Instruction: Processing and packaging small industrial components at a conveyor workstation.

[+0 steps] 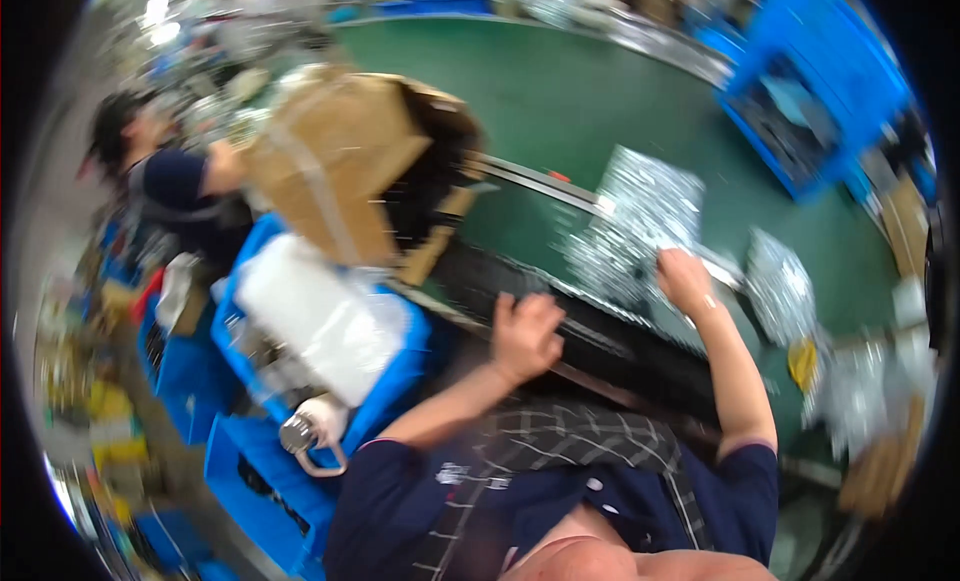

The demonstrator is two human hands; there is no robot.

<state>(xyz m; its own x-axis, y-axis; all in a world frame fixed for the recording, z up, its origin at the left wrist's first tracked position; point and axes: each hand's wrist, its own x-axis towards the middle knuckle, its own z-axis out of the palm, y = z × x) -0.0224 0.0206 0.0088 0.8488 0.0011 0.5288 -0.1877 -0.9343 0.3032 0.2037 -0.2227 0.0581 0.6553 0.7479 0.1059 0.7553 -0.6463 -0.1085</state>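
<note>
My right hand (685,281) is closed at the lower right edge of a clear, shiny bubble-wrap bag (650,206) lying on the green work surface (560,101). Its fingertips are hidden, though they appear to grip the plastic. My left hand (528,338), slightly smeared by motion, is over a long black strip (620,346) along the bench's near edge. The fingers of that hand are apart and hold nothing I can see. A second clear plastic packet (780,286) lies to the right of my right hand.
A large open cardboard box (330,161) stands at the left. Below it, a blue crate (415,351) holds white plastic wrapping and a steel-lidded bottle (318,426). Another blue crate (870,71) stands at the far right. A co-worker (180,176) is at the far left.
</note>
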